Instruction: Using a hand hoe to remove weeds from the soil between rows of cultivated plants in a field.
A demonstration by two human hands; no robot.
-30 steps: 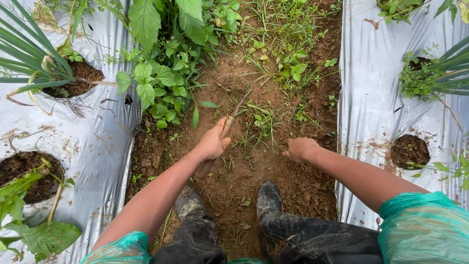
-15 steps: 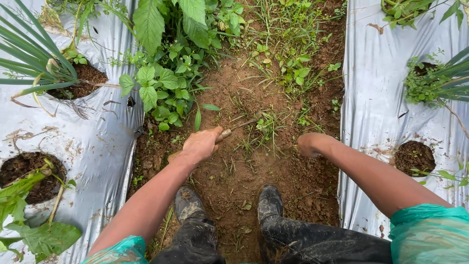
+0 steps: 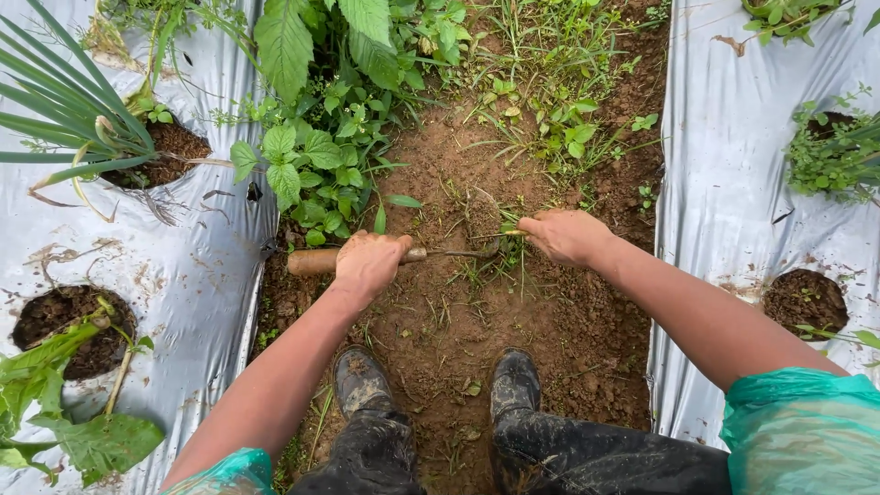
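Nearest the camera, two muddy black boots [image 3: 440, 403] stand on the bare brown soil of the furrow [image 3: 541, 321], toes pointing up the row, with teal sleeve cuffs [image 3: 807, 422] at the bottom corners. Just beyond the boots the two hands work well apart. The left hand [image 3: 369, 259] is clamped around the wooden handle of a small sickle [image 3: 316, 261], knuckles up, the handle end sticking out to the left and the thin curved blade running right, low over the soil. The right hand [image 3: 566, 236] is closed on a tuft of grass [image 3: 507, 240], pinching its blades together just beside the blade tip.

Judged from this, the step in hand is cutting or levering out that tuft, and it goes best if the right hand keeps the grass taut and pulled away from the edge, fingers above the blade's path. The left wrist wants to stay low so the blade bites at the root crown, not halfway up the stems. A short draw toward the handle is safer than a swing.

Farther off, broad-leaved weeds [image 3: 312, 165] crowd the left edge of the furrow, and silver plastic mulch [image 3: 724, 156] covers the beds on both sides, with planting holes holding spiky green plants [image 3: 73, 119]. The blade should keep clear of that sheet.
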